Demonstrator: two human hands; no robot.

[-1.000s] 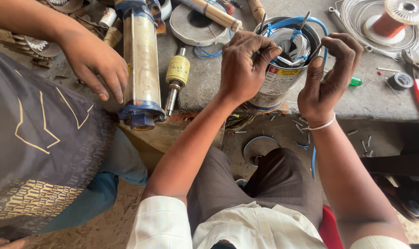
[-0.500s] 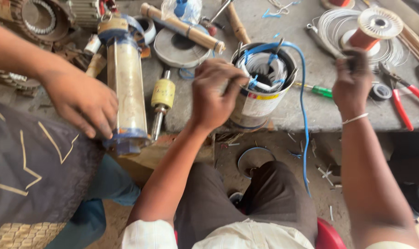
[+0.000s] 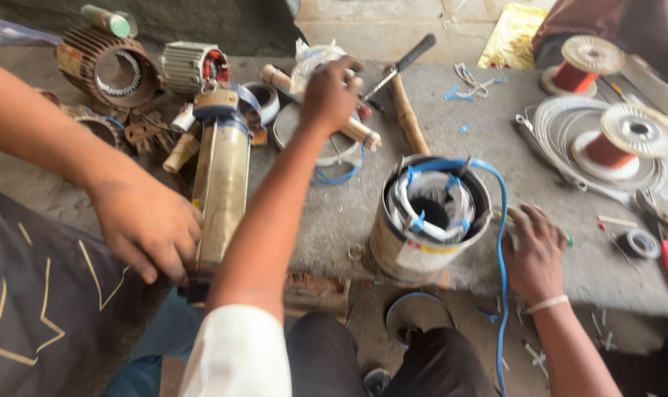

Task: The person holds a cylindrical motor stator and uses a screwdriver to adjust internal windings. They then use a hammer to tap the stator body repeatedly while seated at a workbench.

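The motor stator (image 3: 429, 217), a squat metal cylinder with pale windings and blue wire (image 3: 501, 220) looping from its top, stood at the concrete bench (image 3: 496, 147) edge. The right hand (image 3: 534, 254) rested beside it, fingers loosely curled around nothing visible. The left hand (image 3: 330, 95) reached farther back, closed over a wooden-handled tool (image 3: 363, 132).

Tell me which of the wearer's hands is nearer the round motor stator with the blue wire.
Right. The right hand rests beside the stator, at its right edge. The left hand is reaching farther up the bench, over a wooden-handled tool.
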